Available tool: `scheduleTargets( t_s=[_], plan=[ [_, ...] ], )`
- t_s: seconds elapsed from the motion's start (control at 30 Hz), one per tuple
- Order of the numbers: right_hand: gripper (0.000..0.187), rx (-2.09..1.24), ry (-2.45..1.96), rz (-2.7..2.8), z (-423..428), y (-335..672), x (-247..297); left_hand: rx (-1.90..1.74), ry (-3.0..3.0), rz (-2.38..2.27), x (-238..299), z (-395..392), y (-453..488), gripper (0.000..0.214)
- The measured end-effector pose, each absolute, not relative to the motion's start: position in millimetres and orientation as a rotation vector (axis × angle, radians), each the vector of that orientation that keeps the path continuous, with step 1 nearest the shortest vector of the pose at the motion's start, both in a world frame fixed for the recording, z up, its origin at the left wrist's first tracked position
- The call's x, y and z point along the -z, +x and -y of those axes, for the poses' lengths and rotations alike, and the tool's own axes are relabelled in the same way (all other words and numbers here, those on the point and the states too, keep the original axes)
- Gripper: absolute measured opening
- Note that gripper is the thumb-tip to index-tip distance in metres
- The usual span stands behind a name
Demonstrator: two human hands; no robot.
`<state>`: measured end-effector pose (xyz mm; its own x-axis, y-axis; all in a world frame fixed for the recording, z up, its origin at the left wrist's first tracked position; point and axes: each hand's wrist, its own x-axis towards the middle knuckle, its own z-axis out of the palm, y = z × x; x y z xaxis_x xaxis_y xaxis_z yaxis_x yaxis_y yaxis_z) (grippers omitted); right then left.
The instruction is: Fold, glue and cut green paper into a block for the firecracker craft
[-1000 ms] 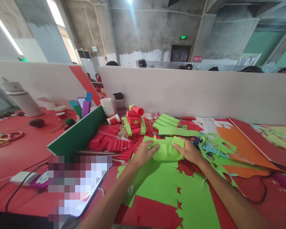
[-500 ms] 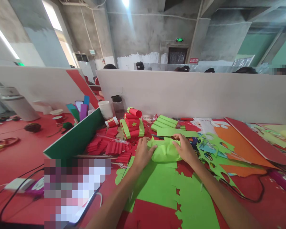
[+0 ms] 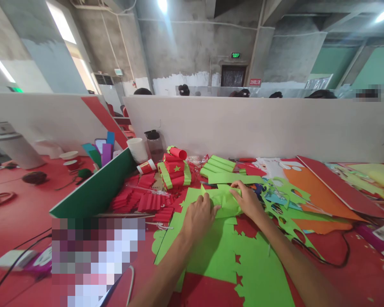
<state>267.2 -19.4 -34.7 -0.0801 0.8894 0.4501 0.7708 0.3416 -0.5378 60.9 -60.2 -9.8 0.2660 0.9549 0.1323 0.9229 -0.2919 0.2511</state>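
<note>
A crumpled piece of light green paper [image 3: 225, 204] lies between my two hands, raised a little above the flat green sheets. My left hand [image 3: 198, 216] has its fingers curled over the paper's left end, with the thumb pointing right across it. My right hand [image 3: 245, 198] pinches the upper right edge between thumb and bent fingers. Underneath, large green sheets [image 3: 211, 251] with star-shaped cutouts along one edge lie over red paper [image 3: 209, 292]. Behind my hands are a flat green strip [image 3: 233, 178] and several rolled green tubes [image 3: 219, 164].
Left of my hands are folded red paper pieces [image 3: 152, 201], a red and green bundle with a star [image 3: 176, 172], and a standing dark green board [image 3: 96, 185]. Cut green scraps [image 3: 281, 217] and orange sheets [image 3: 310, 181] lie at the right. A white partition [image 3: 243, 128] closes the back.
My left hand has shifted right and inward over the green paper, its fingers more curled. The right hand stays at the paper's right end. The view has turned slightly right.
</note>
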Motion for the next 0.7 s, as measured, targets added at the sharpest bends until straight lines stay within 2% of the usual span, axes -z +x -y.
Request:
scheduleTargets(
  t_s=[0.2, 0.47, 0.6, 0.7],
  plan=[
    [0.018, -0.365, -1.472, 1.963, 35.7, 274.9, 24.6, -0.303, 2.517, -1.817, 0.6, 52.2, 69.7, 0.055],
    [0.075, -0.748, -1.267, 2.006, 58.4, 283.5, 7.0, -0.229, 2.594, -1.744, -3.9, 37.8, 63.9, 0.065],
    [0.091, -0.909, -1.177, 1.86, 60.6, 282.3, 12.0, -0.291, 2.625, -1.647, 2.4, 28.1, 51.2, 0.063],
    [0.096, -0.845, -1.214, 1.823, 63.6, 279.3, 19.7, -0.35, 2.615, -1.612, 9.5, 22.2, 46.2, 0.059]
  ],
)
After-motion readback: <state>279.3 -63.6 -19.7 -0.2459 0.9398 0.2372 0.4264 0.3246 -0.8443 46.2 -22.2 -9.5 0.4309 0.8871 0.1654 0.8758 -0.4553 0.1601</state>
